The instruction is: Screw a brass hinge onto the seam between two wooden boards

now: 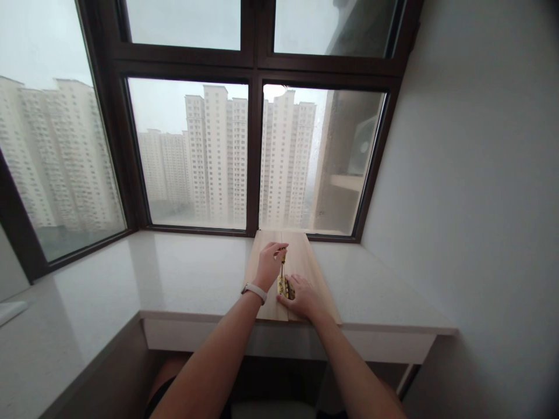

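Observation:
Two light wooden boards lie side by side on the white window counter, running away from me. A small brass hinge sits across their seam near the front edge. My left hand, a pale band on its wrist, is closed round the handle of a small screwdriver held upright over the hinge. My right hand lies on the right board with its fingers pressed against the hinge, holding it down.
Dark-framed windows rise directly behind the boards, with tower blocks outside. A white wall closes the right side. The counter bends toward me along the left, where a white object sits at the frame edge.

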The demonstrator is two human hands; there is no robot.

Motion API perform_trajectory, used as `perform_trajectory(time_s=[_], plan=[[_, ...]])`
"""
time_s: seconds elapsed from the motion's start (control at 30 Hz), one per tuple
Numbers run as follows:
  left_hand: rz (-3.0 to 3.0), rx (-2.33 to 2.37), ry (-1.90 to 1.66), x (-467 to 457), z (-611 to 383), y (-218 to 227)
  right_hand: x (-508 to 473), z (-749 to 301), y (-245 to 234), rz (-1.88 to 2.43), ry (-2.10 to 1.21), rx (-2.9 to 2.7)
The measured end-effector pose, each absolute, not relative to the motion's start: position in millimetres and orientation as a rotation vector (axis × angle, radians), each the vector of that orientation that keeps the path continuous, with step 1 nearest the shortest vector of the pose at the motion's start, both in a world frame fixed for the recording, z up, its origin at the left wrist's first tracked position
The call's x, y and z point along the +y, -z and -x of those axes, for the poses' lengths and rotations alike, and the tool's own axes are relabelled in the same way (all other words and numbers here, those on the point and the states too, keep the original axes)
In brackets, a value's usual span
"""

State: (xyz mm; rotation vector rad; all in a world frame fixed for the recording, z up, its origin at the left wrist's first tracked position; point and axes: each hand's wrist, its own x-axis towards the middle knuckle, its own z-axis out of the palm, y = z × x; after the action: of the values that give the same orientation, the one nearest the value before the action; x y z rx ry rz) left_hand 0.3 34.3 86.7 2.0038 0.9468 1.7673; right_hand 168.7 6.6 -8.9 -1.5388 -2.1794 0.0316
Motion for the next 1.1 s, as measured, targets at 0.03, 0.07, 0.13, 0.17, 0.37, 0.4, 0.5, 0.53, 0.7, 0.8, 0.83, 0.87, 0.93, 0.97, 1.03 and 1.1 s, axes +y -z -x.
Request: perform_trajectory(time_s=[0.03, 0.07, 0.13, 0.17, 0.37, 0.4, 0.5, 0.53, 0.7, 0.8, 0.83, 0.87, 0.93, 0.97, 1.03, 1.1], plan=[[-2.001, 0.941, -1.770, 33.5, -0.7, -87.1, 6.7, -168.8, 9.0, 1.545, -0.035, -2.177], [-1.999, 0.942, -1.776, 32.7, -0.9, -87.4, 6.8, -168.9, 9.3, 1.551, -0.038, -2.175], [-2.016, 0.958, -1.799, 31.5, -0.7, -88.0, 7.2, -169.1, 10.0, 1.560, -0.039, -2.170], [-2.037, 0.965, -1.812, 30.9, -0.3, -88.2, 7.5, -169.2, 10.3, 1.558, -0.038, -2.172], [-2.185, 0.944, -1.774, 28.4, 1.8, -87.1, 9.1, -169.4, 12.1, 1.542, -0.016, -2.176], [-2.207, 0.941, -1.758, 28.0, 1.9, -86.5, 9.4, -169.5, 12.4, 1.539, -0.011, -2.175], [-2.284, 0.925, -1.723, 26.8, 2.3, -84.4, 10.4, -170.3, 13.6, 1.532, -0.003, -2.180], [-2.311, 0.915, -1.713, 26.5, 2.4, -83.6, 10.9, -170.6, 14.2, 1.531, -0.002, -2.185], [-2.405, 0.896, -1.694, 26.1, 2.0, -81.3, 13.3, -171.8, 16.6, 1.525, 0.000, -2.183], [-2.428, 0.918, -1.715, 24.8, 0.5, -82.7, 13.1, -171.6, 16.2, 1.526, -0.010, -2.175], [-2.423, 0.933, -1.720, 24.2, -0.2, -83.5, 12.6, -171.4, 15.6, 1.523, -0.011, -2.173], [-2.413, 0.951, -1.724, 23.8, -0.9, -84.3, 12.0, -171.2, 14.8, 1.518, -0.011, -2.173], [-2.390, 0.985, -1.725, 23.6, -2.2, -85.2, 10.9, -170.9, 13.3, 1.507, -0.015, -2.178], [-2.387, 0.993, -1.721, 24.0, -2.7, -85.1, 10.5, -170.9, 12.8, 1.505, -0.017, -2.180], [-2.397, 0.990, -1.719, 25.4, -3.3, -83.9, 10.4, -170.8, 12.6, 1.511, -0.014, -2.179], [-2.416, 0.965, -1.719, 27.2, -3.3, -81.8, 11.0, -170.8, 13.4, 1.522, -0.004, -2.177]])
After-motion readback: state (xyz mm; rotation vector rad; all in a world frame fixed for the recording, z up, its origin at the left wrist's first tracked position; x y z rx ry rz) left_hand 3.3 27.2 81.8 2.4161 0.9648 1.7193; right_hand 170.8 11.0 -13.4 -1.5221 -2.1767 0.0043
